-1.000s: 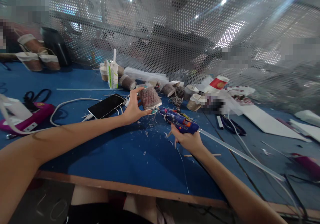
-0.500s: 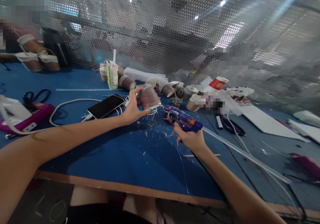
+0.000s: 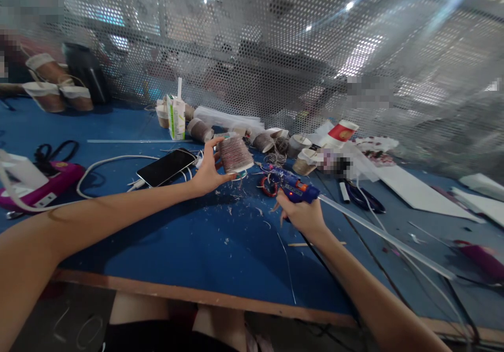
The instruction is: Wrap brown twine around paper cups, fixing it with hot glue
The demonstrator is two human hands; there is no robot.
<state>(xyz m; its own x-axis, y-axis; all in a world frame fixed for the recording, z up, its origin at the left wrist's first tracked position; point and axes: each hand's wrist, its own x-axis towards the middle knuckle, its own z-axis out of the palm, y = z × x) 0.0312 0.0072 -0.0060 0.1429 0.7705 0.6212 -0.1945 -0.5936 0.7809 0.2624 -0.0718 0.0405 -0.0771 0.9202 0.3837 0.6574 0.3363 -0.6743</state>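
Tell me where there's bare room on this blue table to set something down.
Bare blue table lies between the two forearms, from the wooden front edge up to the glue scraps. It is crowded behind the left hand and right hand: phone, cups, scissors.

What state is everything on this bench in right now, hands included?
Left hand: gripping the twine-wrapped cup, held tilted above the table.
Right hand: gripping the glue gun, red light on, clear stick out the back.
Phone: flat, screen dark, cable attached.
Carton: upright, straw in.
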